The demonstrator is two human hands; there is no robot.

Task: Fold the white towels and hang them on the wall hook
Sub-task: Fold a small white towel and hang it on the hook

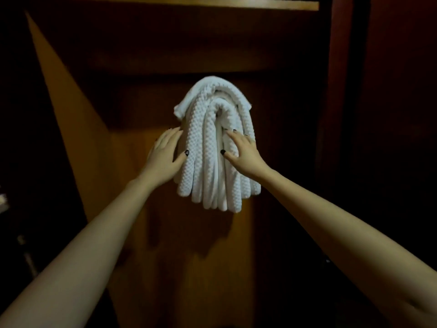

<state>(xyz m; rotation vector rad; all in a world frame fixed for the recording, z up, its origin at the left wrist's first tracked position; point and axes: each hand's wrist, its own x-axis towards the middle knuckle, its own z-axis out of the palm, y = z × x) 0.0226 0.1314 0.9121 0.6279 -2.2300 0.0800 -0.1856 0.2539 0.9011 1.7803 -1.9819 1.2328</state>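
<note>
1. Dim light is reaching the middle; the sides are sinking into black.
2. The white towels (216, 147) are glowing brightest and casting a soft shadow down the wooden panel (132, 162).
3. Fine detail is blurring slightly.

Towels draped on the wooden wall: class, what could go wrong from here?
The hook is hidden under the towels, so the bundle may sit shallowly and slide off once the left hand and right hand lift away. The top layer sticks out on the left; it may slip loose.
</note>
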